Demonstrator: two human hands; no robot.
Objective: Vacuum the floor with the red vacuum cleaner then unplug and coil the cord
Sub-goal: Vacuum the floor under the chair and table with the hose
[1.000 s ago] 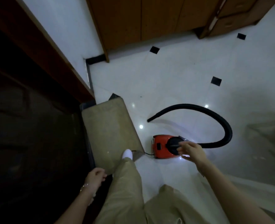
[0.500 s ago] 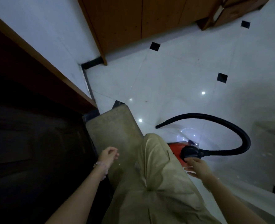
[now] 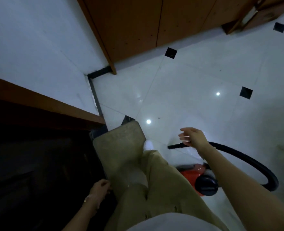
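White floor (image 3: 196, 77), red vacuum cleaner (image 3: 190, 172); right hand (image 3: 193, 138) above hose (image 3: 248, 160), left hand (image 3: 98, 189) apart, both grips slack, empty.

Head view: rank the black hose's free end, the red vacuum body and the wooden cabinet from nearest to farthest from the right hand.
1. Hose end, just below the right hand.
2. Red vacuum body, lower, beside the leg.
3. Wooden cabinet, far across the floor, at top.

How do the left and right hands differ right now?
The right hand reaches forward with fingers spread, above the black hose; the left hand hangs low beside the mat, fingers loosely curled. The left wrist wears a bracelet; the right wrist is bare. Neither holds anything.
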